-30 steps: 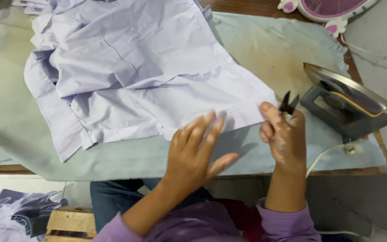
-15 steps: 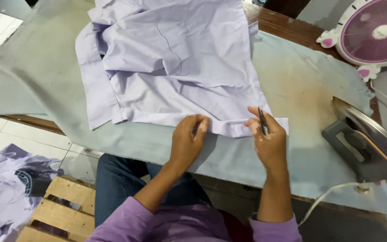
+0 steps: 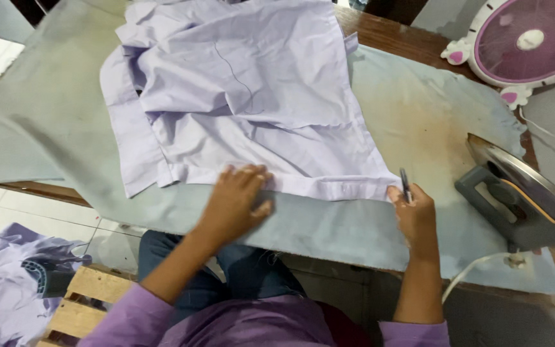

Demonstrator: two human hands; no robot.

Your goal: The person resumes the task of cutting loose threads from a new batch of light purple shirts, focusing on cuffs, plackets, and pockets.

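Padded with a stained grey-green cover, the wooden table (image 3: 387, 35) carries a crumpled lilac shirt (image 3: 245, 96), its lower hem lying along the near edge. Spread flat, the left hand (image 3: 236, 202) presses that hem down, while the right hand (image 3: 412, 212) pinches the hem's corner, fingers closed around small dark snips (image 3: 405, 185). A slip of those blades so close to the cloth could nick it, I judge, and the iron (image 3: 518, 199) resting just beside the right wrist could scorch a sleeve. Beyond stands a pink fan (image 3: 525, 42); more lilac cloth (image 3: 8, 289) lies on the tiled floor by a wooden pallet (image 3: 81, 302).
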